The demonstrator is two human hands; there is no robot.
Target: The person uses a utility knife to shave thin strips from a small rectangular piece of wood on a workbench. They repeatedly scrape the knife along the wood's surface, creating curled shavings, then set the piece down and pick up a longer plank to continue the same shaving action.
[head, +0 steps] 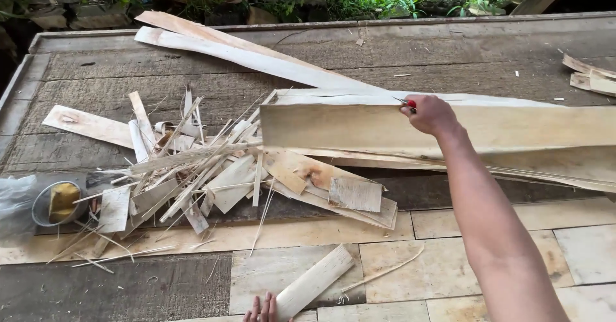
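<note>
The right hand (431, 114), in the middle right of the frame, is clenched around a small red-handled knife (408, 104), whose tip rests on the top edge of a long pale wood sheet (359, 128) standing on its edge across the right half. The left hand (262, 310), at the bottom centre, shows only its fingertips, which press on the near end of a short wood strip (313, 282) lying slantwise on the flat veneer pieces (443, 267) of the lower frame. A heap of thin offcuts and splinters (192, 174) fills the centre left. At the far left sits a round metal tin (54, 202) with a yellow lump inside, beside a crumpled clear plastic bag (14, 197). Two long boards (237, 51) lie slantwise in the upper centre on the grey workbench (102, 65).
</note>
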